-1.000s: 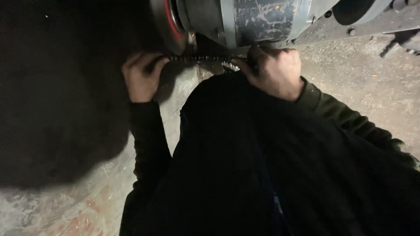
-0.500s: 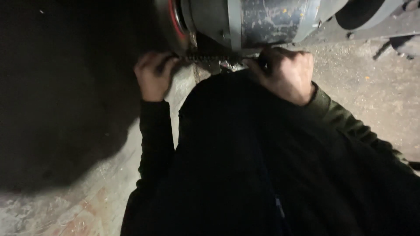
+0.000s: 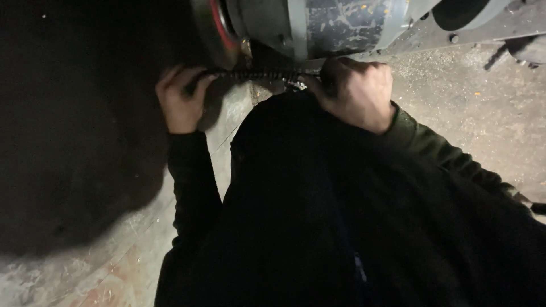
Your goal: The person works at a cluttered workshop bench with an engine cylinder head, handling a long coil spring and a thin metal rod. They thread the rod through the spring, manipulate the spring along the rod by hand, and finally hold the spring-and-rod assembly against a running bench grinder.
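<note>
A dark ribbed rod [image 3: 256,74], like a coiled spring or threaded bar, runs level under a grey metal machine [image 3: 341,25]. My left hand [image 3: 181,99] is closed around its left end. My right hand [image 3: 355,94] grips its right end, fist tight, just below the machine's scratched drum. A small shiny metal piece [image 3: 296,85] shows beside the right hand. My dark clothing [image 3: 296,216] fills the lower middle and hides what lies beneath.
The machine has a red ring [image 3: 219,23] on a round disc at its left end. Worn concrete floor [image 3: 472,108] stretches to the right, with a dark object [image 3: 526,51] at the far right. A deep shadow [image 3: 68,142] covers the left side.
The view has shifted slightly; both hands stay on the rod's ends, and sit a little higher, closer under the machine, than a second ago.
</note>
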